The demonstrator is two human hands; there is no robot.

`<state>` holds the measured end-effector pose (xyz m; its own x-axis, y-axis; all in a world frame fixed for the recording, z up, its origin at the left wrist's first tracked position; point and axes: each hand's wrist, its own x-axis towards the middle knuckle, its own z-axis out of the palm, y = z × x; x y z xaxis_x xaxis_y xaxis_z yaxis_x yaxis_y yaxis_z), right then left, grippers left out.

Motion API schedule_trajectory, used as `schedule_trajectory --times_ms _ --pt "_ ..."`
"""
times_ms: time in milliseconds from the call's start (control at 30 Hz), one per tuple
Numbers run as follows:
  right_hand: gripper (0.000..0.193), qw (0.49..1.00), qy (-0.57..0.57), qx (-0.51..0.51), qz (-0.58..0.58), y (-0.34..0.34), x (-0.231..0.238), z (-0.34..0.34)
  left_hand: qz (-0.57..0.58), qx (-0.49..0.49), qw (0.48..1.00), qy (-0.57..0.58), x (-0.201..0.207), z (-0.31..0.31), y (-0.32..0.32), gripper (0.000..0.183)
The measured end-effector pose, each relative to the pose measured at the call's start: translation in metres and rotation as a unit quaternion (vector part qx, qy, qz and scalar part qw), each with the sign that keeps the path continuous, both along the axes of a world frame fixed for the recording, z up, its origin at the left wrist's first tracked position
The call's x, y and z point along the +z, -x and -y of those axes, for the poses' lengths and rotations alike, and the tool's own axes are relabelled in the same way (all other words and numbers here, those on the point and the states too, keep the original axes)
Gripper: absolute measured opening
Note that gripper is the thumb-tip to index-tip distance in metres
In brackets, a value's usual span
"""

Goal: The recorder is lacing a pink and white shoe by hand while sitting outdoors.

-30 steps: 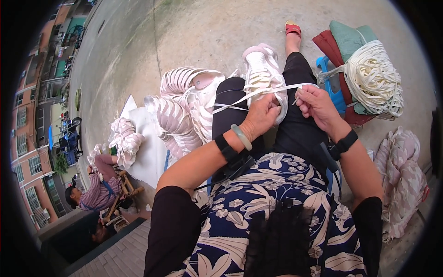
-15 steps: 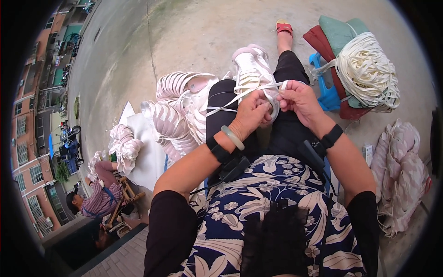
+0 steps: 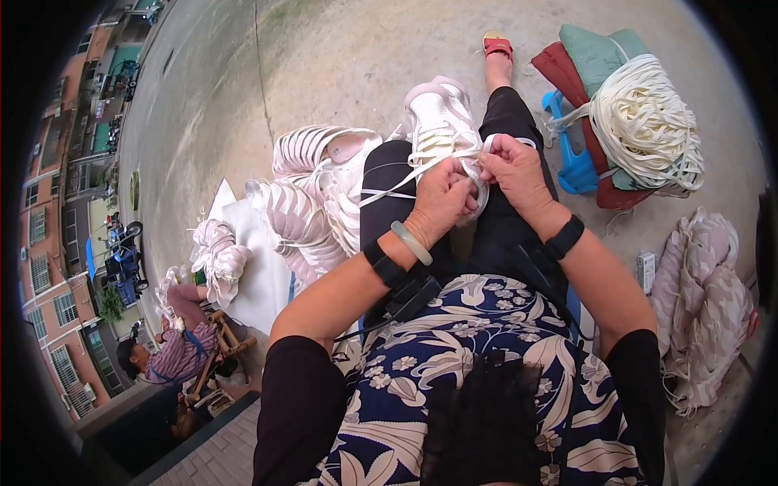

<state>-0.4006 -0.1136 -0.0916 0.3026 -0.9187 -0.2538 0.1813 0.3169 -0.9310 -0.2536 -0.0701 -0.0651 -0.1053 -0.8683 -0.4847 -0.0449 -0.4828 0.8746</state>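
Note:
A white and pale-pink sneaker (image 3: 436,109) rests across my lap, its toe pointing away from me. White shoelace (image 3: 438,144) crosses its front, and one loose end trails left over my dark trouser leg. My left hand (image 3: 442,196), a pale bangle on its wrist, is closed on the near part of the sneaker beside the lacing. With thumb and fingers pinched together, my right hand (image 3: 516,172) grips the shoelace just right of the eyelets. The two hands are close together, and they hide part of the shoe's opening.
Pink-white shoe uppers (image 3: 304,206) are heaped left of my legs, near a bundle (image 3: 220,257) on a white sheet (image 3: 253,279). At right, a thick hank of laces (image 3: 644,121) lies on a blue stool (image 3: 577,166) with folded cloth. More bundled uppers (image 3: 703,304) lie nearer. Another person (image 3: 174,348) sits far left.
My right hand has moved slightly left, closer to the sneaker and my left hand. The stretch of shoelace between them has shortened. My left hand has barely shifted.

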Motion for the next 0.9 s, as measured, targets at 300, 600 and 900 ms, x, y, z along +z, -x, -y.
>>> schedule_trajectory --times_ms 300,600,900 --pt "0.004 0.972 0.180 -0.029 -0.148 -0.006 -0.009 0.000 0.007 -0.002 1.000 0.021 -0.004 -0.001 -0.002 0.012" --pt "0.007 0.927 0.267 -0.027 -0.262 -0.003 0.000 -0.002 0.007 0.002 1.000 0.014 -0.001 -0.002 -0.001 0.017" --pt "0.009 0.856 0.408 -0.010 -0.316 -0.006 0.008 -0.003 -0.059 0.031 0.998 -0.005 -0.001 0.000 0.001 0.019"
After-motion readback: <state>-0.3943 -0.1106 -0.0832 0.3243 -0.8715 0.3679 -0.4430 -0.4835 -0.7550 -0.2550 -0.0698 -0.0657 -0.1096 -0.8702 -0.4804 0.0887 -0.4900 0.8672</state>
